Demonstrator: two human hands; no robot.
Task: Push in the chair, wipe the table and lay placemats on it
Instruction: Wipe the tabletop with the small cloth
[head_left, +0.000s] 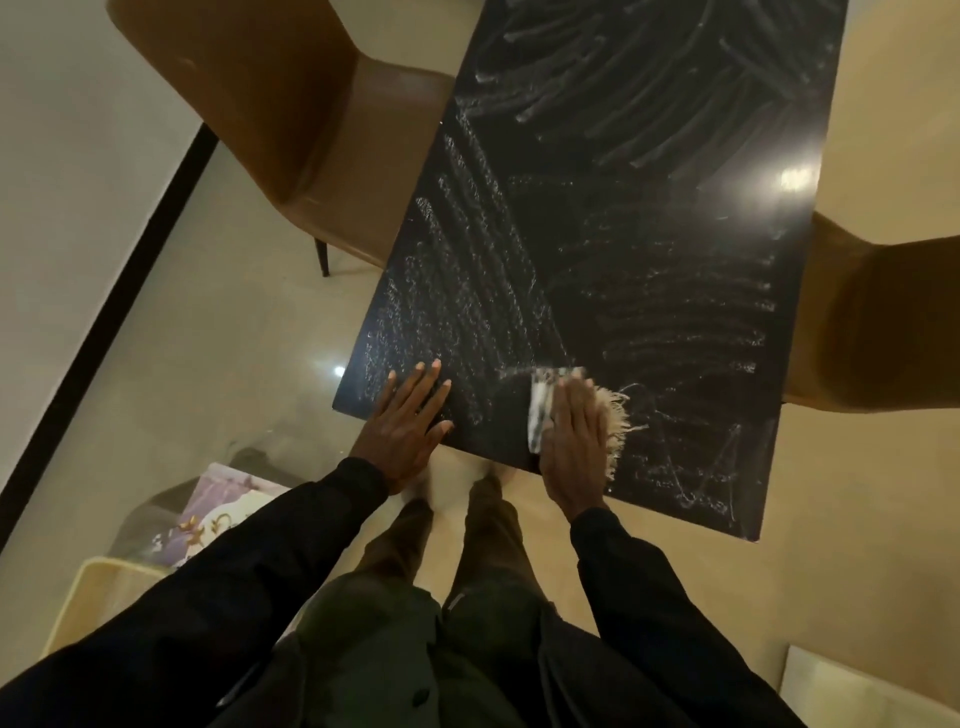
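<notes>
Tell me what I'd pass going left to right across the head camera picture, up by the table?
First the brown chair on the left → left hand flat on the table → right hand pressing the fringed cloth → brown chair on the right.

Bench (649, 234): black, glossy, streaked with wipe marks, running forward from both hands. Cloth (539, 415): pale, fringed, flat under the right hand (574, 441). Brown chair (291, 119): ahead of the left hand (410, 421), seat at the bench edge.
</notes>
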